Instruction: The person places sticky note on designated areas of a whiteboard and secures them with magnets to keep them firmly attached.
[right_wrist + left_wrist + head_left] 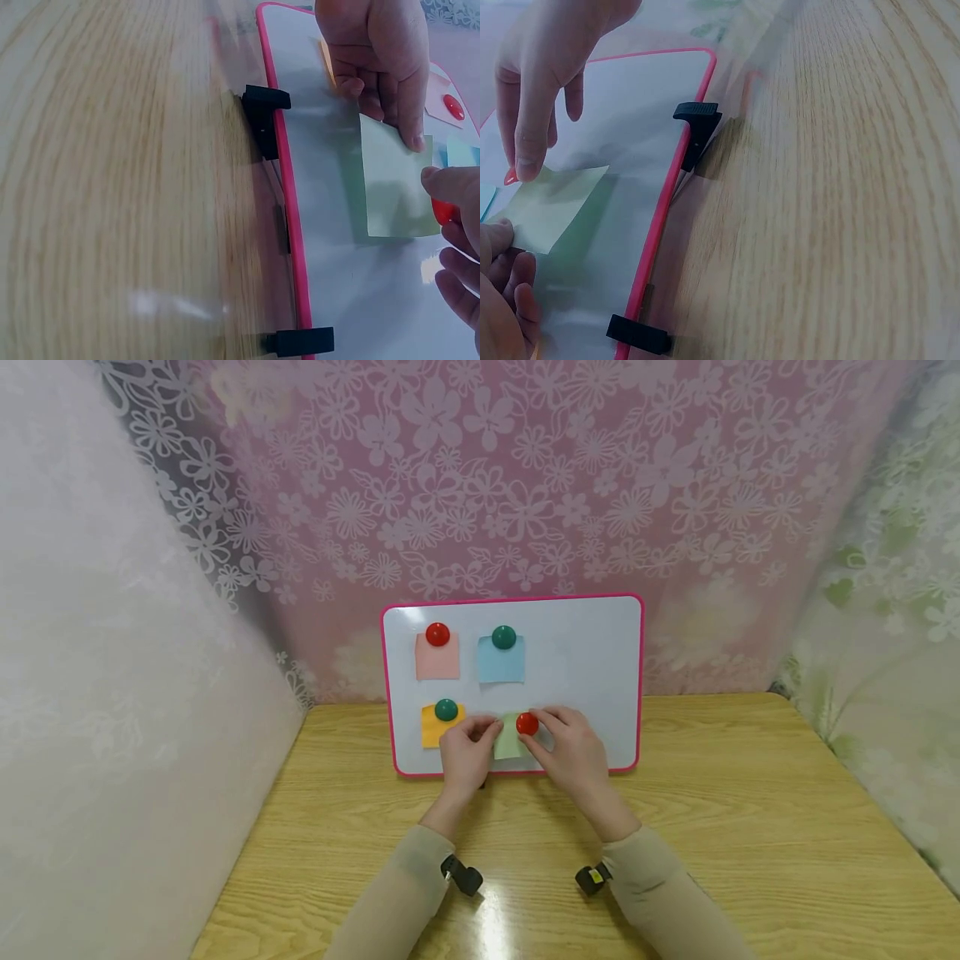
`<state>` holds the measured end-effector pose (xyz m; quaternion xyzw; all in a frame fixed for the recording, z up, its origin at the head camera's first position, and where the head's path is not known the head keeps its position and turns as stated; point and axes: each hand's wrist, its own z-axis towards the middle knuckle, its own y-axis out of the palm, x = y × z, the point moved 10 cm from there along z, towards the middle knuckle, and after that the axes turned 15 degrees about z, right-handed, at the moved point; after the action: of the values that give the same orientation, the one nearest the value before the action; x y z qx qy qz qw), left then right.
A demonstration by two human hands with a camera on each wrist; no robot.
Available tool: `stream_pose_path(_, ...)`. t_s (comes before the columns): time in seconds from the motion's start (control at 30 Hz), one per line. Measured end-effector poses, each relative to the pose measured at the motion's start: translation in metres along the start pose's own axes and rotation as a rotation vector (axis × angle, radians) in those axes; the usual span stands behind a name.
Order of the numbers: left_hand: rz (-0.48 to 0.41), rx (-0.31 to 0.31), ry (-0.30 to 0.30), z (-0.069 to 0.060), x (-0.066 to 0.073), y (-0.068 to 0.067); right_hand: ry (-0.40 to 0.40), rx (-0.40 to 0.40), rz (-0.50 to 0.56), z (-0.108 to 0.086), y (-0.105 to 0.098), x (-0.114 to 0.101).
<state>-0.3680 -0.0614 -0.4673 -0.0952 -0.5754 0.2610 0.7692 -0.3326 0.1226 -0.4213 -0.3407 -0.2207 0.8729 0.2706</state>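
Note:
A light green paper note (508, 745) lies against the lower middle of a whiteboard (585, 652) with a pink frame. My left hand (467, 756) pinches the note's upper left edge between thumb and index finger. On the other side, my right hand (573, 752) holds a round red magnet (527, 723) between thumb and fingertips, at the note's upper right corner. In the right wrist view the note (394, 187) stands partly off the board along its lower edge. Whether the magnet touches the board cannot be seen.
On the board are a pink note (437, 662) under a red magnet (438, 634), a blue note (501, 665) under a green magnet (504, 637), and an orange note (431, 731) under another green magnet (446, 710). Black clips (304, 341) grip its lower edge above the wooden table (712, 827).

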Motion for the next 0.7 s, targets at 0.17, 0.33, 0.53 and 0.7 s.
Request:
stream_pose_path(0.17, 0.001, 0.012, 0.017, 0.0003, 0.0034, -0.0016, 0.003, 0.011, 0.014, 0.0021, -0.0001, -0.0014)
stream_pose_path(0.33, 0.004, 0.017, 0.030, 0.0014, 0.0040, -0.0015, 0.017, 0.009, 0.017, 0.0038, 0.0008, -0.0011)
stream_pose_path(0.53, 0.002, -0.011, 0.005, 0.0018, 0.0025, 0.0004, 0.025, 0.011, 0.021, 0.0044, 0.0011, -0.0003)
stream_pose_path(0.7, 0.004, -0.043, -0.019, 0.0008, 0.0008, 0.0026, 0.029, 0.013, 0.021, 0.0051, 0.0015, 0.0002)
